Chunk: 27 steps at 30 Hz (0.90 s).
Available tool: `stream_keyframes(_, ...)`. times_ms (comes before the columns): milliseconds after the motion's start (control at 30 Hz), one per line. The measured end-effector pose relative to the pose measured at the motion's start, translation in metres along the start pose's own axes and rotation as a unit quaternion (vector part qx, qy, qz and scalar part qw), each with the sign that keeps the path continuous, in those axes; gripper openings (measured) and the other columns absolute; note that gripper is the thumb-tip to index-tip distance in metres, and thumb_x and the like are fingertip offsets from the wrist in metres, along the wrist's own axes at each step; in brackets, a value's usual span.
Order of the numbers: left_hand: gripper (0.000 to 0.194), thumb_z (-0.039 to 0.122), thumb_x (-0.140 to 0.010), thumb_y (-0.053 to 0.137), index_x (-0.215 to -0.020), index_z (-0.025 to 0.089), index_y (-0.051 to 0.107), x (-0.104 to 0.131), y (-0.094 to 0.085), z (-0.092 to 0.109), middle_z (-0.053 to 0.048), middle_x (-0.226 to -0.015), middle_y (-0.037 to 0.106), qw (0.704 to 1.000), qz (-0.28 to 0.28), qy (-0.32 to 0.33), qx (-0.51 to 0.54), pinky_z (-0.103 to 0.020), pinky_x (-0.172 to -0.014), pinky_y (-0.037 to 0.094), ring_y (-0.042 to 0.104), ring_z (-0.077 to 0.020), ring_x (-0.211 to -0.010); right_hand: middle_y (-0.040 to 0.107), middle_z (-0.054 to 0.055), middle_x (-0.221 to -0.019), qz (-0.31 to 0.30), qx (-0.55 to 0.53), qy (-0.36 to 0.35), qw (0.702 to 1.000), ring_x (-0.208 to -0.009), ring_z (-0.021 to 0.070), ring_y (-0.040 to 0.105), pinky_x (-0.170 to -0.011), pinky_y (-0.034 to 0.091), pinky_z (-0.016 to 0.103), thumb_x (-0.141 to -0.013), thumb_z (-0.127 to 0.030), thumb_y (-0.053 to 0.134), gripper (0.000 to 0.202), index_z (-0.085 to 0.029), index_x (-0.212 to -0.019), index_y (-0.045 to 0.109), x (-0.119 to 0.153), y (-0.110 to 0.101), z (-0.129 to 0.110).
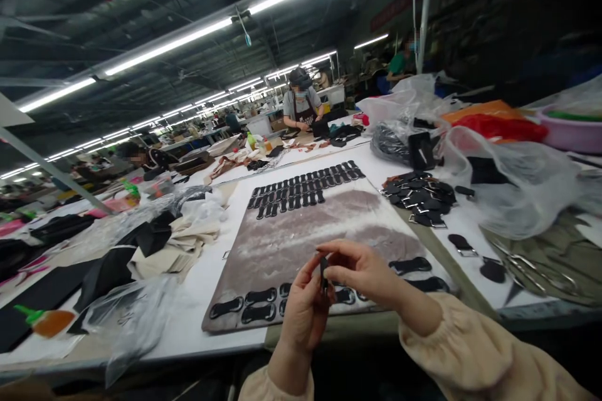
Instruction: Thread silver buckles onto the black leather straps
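Both hands meet over the near part of a grey-brown board (291, 244) and pinch a small black tab (323, 270), seen nearly edge-on. My left hand (303, 304) grips it from the left and below, fingers closed. From the right, my right hand (362, 269) has thumb and fingertips closed on its upper part. Black bone-shaped pieces (261, 312) lie along the board's near edge, partly hidden behind my hands. Several rows of smaller-looking black pieces (301, 188) line its far end.
Right of the board lie a heap of black tabs with metal buckles (421, 197), a loose buckled tab (461, 244) and scissors (531, 269). Clear plastic bags (522, 182) stand behind. On the left are an orange glue bottle (51, 322) and fabric pieces (174, 244). A co-worker (303, 103) works across the table.
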<state>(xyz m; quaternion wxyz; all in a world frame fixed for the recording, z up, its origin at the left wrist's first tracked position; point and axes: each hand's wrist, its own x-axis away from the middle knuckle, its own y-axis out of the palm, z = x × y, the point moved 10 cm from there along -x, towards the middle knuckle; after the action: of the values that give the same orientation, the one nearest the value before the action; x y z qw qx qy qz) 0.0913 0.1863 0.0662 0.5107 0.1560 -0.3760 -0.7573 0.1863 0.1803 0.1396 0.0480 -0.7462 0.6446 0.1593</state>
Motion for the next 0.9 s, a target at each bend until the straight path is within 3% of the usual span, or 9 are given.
stream_keyframes(133,0.028,0.020,-0.071,0.078,-0.098,0.022,0.071,-0.026,-0.001,-0.002,0.000,-0.074,0.070,0.999,-0.001,-0.013,0.045,-0.014,-0.053,0.046,0.058,-0.0044,-0.054,0.066,0.005,-0.094,0.041,0.064,-0.031,0.997,-0.078,0.0170,0.064,-0.066,0.053,0.025,-0.079,-0.022,0.068,0.026,-0.019,-0.105,0.069,-0.019,-0.014,0.004)
stream_keyframes(300,0.031,0.017,-0.072,0.077,-0.101,0.019,0.068,-0.046,-0.014,-0.023,-0.001,-0.084,0.069,0.996,0.012,-0.055,0.076,-0.016,-0.055,0.047,0.058,-0.0053,-0.059,0.068,0.005,-0.094,0.064,0.150,-0.054,0.985,-0.080,0.0173,0.065,-0.072,0.054,0.026,-0.078,-0.016,0.063,0.027,-0.017,-0.104,0.070,-0.026,-0.026,0.010)
stream_keyframes(467,0.031,0.019,-0.074,0.075,-0.104,0.018,0.066,-0.049,-0.024,-0.039,0.000,-0.076,0.064,0.989,0.031,-0.084,0.118,-0.017,-0.057,0.046,0.055,-0.0052,-0.058,0.068,0.006,-0.100,0.058,0.173,-0.041,0.982,-0.086,0.0180,0.066,-0.074,0.055,0.026,-0.078,-0.016,0.062,0.027,-0.016,-0.104,0.070,-0.028,-0.032,0.023)
stream_keyframes(633,0.037,0.021,-0.068,0.080,-0.101,0.017,0.065,-0.049,-0.029,-0.044,0.002,-0.071,0.060,0.983,0.055,-0.113,0.131,-0.015,-0.053,0.043,0.049,-0.0033,-0.054,0.069,0.007,-0.099,0.056,0.171,-0.009,0.984,-0.086,0.0196,0.066,-0.074,0.056,0.028,-0.079,-0.020,0.064,0.025,-0.017,-0.103,0.071,-0.032,-0.035,0.038)
stream_keyframes(767,0.036,0.025,-0.068,0.080,-0.100,0.017,0.064,-0.046,-0.034,-0.050,0.004,-0.064,0.054,0.982,0.057,-0.128,0.126,-0.015,-0.053,0.042,0.047,-0.0043,-0.055,0.069,0.007,-0.099,0.062,0.147,0.027,0.987,-0.083,0.0202,0.067,-0.072,0.057,0.029,-0.079,-0.024,0.065,0.025,-0.017,-0.101,0.071,-0.032,-0.036,0.051)
stream_keyframes(900,0.035,0.024,-0.069,0.079,-0.101,0.019,0.065,-0.046,-0.035,-0.049,0.003,-0.068,0.056,0.985,0.056,-0.112,0.123,-0.015,-0.055,0.043,0.048,-0.0042,-0.056,0.069,0.007,-0.102,0.054,0.085,0.062,0.993,-0.087,0.0214,0.066,-0.076,0.056,0.032,-0.079,-0.026,0.065,0.029,-0.018,-0.107,0.069,-0.028,-0.035,0.062)
